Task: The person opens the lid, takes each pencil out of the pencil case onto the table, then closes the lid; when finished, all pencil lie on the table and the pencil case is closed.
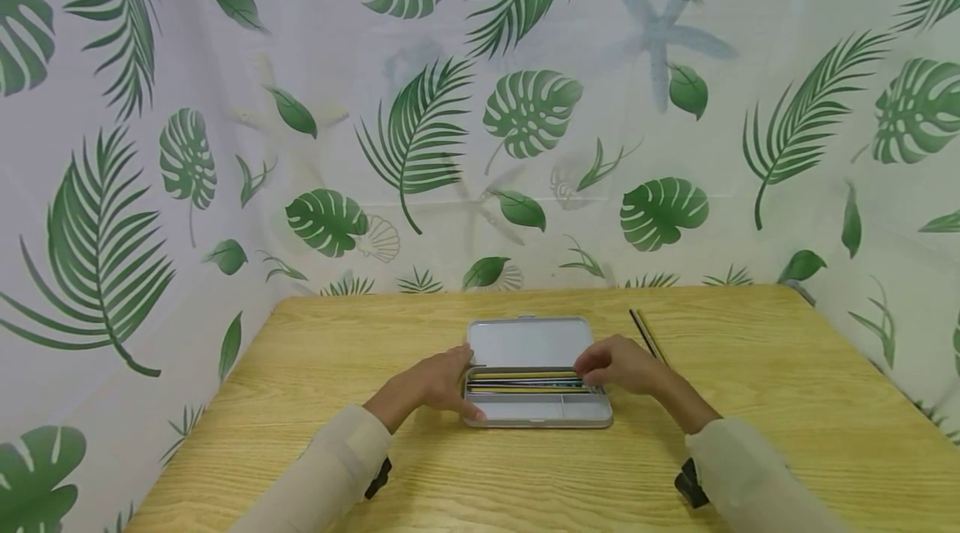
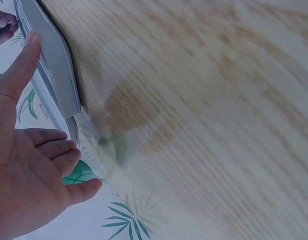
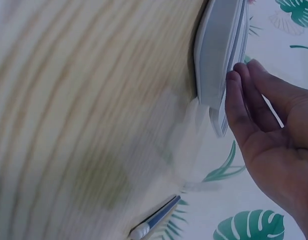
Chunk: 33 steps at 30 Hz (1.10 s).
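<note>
An open grey-white pencil case [image 1: 540, 422] lies on the table, its lid [image 1: 529, 343] folded back. Several pencils [image 1: 525, 383], some yellow, some dark or silvery, lie lengthwise in its rear compartment. My left hand [image 1: 438, 383] spans the case's left end, thumb on the front corner and fingers beside the hinge side. In the left wrist view that thumb is straight and the other fingers are loosely bent. At the right end my right hand [image 1: 618, 364] bends over the pencil ends, fingertips together. In the left wrist view a small dark end shows between its fingertips.
Two thin pencils [image 1: 648, 333] lie side by side on the wooden table [image 1: 360, 333], behind and right of the case. A leaf-patterned cloth [image 1: 450, 141] hangs behind the table and at both sides. The front compartment has a small divider [image 1: 562, 407].
</note>
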Tool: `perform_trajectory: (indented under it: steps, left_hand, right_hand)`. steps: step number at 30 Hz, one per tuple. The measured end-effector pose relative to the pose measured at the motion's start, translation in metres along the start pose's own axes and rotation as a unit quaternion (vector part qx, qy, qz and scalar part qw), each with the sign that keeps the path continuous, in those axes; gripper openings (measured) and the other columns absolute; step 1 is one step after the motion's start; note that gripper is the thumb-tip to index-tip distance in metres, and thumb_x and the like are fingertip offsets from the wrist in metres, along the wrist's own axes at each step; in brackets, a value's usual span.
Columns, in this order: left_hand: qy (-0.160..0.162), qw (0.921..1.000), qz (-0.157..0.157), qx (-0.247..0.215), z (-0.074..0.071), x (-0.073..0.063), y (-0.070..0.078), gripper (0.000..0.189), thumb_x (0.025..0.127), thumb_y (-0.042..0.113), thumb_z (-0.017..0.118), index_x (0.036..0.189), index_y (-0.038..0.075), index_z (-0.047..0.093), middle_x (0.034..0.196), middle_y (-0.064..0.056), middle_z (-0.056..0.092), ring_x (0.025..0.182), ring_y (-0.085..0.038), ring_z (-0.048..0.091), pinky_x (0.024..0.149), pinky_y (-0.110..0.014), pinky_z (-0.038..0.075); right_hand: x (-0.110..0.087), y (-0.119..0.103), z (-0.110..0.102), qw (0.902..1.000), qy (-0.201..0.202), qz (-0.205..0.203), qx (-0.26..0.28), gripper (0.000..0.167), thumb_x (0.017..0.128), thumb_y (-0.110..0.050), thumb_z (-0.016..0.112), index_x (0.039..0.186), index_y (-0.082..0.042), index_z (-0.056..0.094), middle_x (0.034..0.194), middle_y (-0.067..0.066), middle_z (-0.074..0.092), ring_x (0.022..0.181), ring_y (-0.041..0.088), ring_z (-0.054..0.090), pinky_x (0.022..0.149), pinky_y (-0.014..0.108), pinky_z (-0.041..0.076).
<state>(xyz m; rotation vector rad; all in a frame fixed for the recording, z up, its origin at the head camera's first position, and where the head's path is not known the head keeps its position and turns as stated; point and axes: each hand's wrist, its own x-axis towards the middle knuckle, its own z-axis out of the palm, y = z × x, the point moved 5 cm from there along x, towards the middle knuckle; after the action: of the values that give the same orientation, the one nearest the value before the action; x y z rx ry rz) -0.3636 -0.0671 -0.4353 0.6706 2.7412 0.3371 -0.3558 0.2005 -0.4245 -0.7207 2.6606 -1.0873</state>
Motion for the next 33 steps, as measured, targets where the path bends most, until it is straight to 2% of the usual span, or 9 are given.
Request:
perform_trajectory:
  steps: [4,10,18,33]
  left_hand:
    - [-0.001,1.0000,0.003,-0.002,-0.001,0.000,0.000,0.112,0.070,0.054,0.078,0.150,0.002,0.021,0.158,-0.014,0.021,0.146,-0.026,0.023,0.118,-0.040,0.025]
    - [-0.002,1.0000,0.004,0.001,-0.001,-0.002,0.001,0.113,0.070,0.054,0.078,0.151,0.001,0.019,0.158,-0.015,0.020,0.146,-0.027,0.022,0.119,-0.040,0.025]
    - [-0.006,1.0000,0.003,0.000,-0.001,-0.002,0.001,0.111,0.071,0.054,0.077,0.151,0.002,0.021,0.158,-0.013,0.020,0.146,-0.026,0.022,0.119,-0.040,0.025]
    - [-0.006,1.0000,-0.002,0.000,-0.001,-0.001,0.000,0.111,0.070,0.053,0.078,0.151,0.002,0.021,0.158,-0.013,0.020,0.146,-0.026,0.022,0.119,-0.040,0.025]
  right_hand:
    - [0.004,-0.004,0.009,0.9994,-0.036,0.002,0.003,0.016,0.087,-0.005,0.066,0.101,0.002,0.070,0.096,0.010,0.071,0.086,0.013,0.063,0.071,0.023,0.053]
    - [0.007,-0.012,0.016,0.9982,-0.057,-0.017,-0.011,0.012,0.084,-0.001,0.067,0.095,0.002,0.072,0.091,0.011,0.072,0.080,0.010,0.063,0.069,0.021,0.052]
    - [0.012,-0.013,0.024,0.9972,-0.057,-0.018,-0.044,0.010,0.082,0.003,0.067,0.089,0.000,0.073,0.081,0.006,0.070,0.073,0.005,0.058,0.064,0.019,0.049]
    - [0.013,-0.014,0.024,0.9988,-0.046,0.005,-0.015,0.006,0.082,0.002,0.068,0.086,-0.001,0.070,0.077,0.008,0.067,0.071,0.008,0.057,0.062,0.020,0.049]
